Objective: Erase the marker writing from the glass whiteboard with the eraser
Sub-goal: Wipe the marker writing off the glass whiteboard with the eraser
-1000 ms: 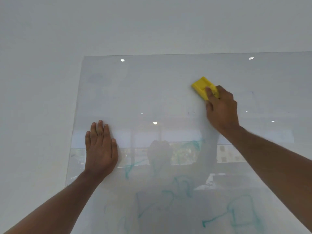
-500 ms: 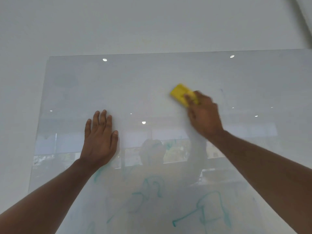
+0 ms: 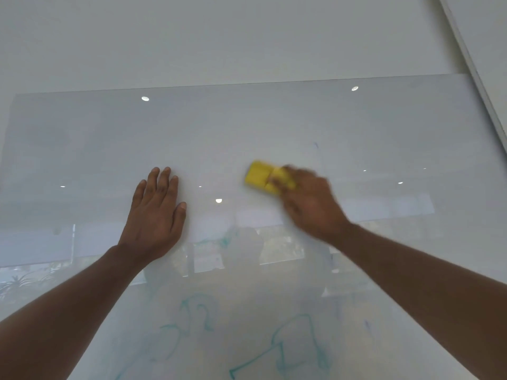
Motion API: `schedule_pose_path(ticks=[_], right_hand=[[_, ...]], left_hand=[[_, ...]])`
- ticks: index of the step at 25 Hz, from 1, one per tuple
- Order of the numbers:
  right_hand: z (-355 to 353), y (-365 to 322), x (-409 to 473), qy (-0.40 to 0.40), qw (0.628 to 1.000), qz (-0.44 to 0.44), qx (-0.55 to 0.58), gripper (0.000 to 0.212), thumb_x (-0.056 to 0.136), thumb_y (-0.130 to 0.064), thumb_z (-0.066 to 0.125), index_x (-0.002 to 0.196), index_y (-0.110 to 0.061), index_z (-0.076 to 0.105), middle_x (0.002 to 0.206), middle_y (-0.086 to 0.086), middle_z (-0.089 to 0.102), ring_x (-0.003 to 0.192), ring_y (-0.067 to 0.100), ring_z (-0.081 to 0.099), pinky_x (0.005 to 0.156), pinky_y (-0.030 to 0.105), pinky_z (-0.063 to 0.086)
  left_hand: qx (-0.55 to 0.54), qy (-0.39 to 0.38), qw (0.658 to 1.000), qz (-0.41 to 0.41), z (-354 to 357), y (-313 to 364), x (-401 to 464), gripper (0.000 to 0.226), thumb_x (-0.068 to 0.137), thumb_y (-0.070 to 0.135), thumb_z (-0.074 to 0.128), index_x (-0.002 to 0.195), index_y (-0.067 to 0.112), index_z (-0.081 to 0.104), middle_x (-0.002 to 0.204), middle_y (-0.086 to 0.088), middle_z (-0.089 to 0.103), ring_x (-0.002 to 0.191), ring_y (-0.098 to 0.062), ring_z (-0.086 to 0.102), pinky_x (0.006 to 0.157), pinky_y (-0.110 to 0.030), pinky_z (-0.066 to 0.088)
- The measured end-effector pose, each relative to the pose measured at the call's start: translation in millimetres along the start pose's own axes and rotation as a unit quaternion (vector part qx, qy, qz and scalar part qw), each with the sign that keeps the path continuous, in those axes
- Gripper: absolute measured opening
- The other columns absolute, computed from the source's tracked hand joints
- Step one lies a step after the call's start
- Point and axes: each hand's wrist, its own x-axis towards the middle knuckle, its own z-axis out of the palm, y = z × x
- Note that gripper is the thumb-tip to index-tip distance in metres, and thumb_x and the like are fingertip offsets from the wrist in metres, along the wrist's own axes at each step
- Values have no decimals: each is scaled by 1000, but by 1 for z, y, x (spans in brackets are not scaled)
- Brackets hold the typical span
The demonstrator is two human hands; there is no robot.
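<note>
Since the earlier frame the yellow eraser (image 3: 264, 177) has slid left and lower across the glass whiteboard (image 3: 82, 149), so it now sits just right of frame centre, nearer the left hand (image 3: 156, 215). There is one eraser and two hands: the blurred right hand (image 3: 308, 204) grips the eraser, whose long axis runs from upper left to lower right, while the left hand lies flat with fingers spread on the glass at centre left. Teal marker writing (image 3: 288, 349) remains along the bottom of the frame between the forearms, and ceiling lights reflect in the board.
</note>
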Motion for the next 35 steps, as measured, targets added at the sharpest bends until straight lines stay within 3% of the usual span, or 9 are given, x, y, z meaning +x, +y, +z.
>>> schedule_pose_path(ticks=[3,5,12,17,19,22,26,32,35], right_hand=[[-10,70,11,26,951,303,-46,52,101,-20,54,152,-25,45,156,20,38,131,44,43,101,52,45],[-15,79,6,19,933,357,-41,54,101,-20,55,153,-25,43,156,19,36,130,44,41,101,52,42],[-18,40,-99,-72,988,-137,7,41,104,-22,49,145,-24,55,145,20,53,121,42,57,95,48,49],[-29,125,-42,27,953,300,-42,52,100,-20,56,151,-24,46,155,21,40,129,46,45,100,52,46],[-27,114,-36,16,934,355,-39,55,100,-21,56,153,-25,43,156,19,37,129,44,42,99,50,42],[-19,50,-84,4,994,107,19,43,102,-20,53,145,-24,55,141,21,55,114,43,56,86,47,48],[-29,12,-156,-106,979,-170,47,43,102,-20,54,144,-28,52,142,13,56,118,34,57,92,41,45],[-21,72,-67,34,959,280,-26,50,98,-18,59,147,-23,52,150,18,46,124,43,49,92,49,46],[-3,10,-38,78,954,289,3,51,93,-10,67,142,-22,56,139,23,56,113,47,57,85,50,50]], left_hand=[[9,-8,1000,-2,2,7,5,70,101,39,23,153,-7,37,164,-27,29,155,-44,20,126,-58,20],[14,-9,1000,-4,2,9,5,72,101,40,21,152,-7,37,164,-28,29,155,-45,22,125,-59,20],[18,3,1000,-22,6,16,6,72,100,39,23,152,-9,36,163,-30,29,153,-47,24,124,-60,19],[5,16,999,-35,10,20,4,72,100,40,22,153,-8,34,164,-29,27,154,-46,21,125,-58,16],[2,19,999,-35,12,19,4,73,100,40,22,154,-7,34,165,-28,25,155,-45,20,125,-57,14],[1,26,999,-33,16,16,4,71,101,40,22,154,-6,33,165,-28,25,155,-45,19,126,-55,13],[4,42,999,-32,19,13,4,70,101,40,24,154,-5,32,165,-27,25,154,-45,18,123,-30,-5],[6,18,1000,-19,10,12,3,72,101,40,22,154,-6,32,165,-28,25,154,-45,20,125,-57,16],[15,8,1000,-1,2,4,-2,70,101,39,21,154,-4,36,165,-26,28,154,-44,23,123,-59,18]])
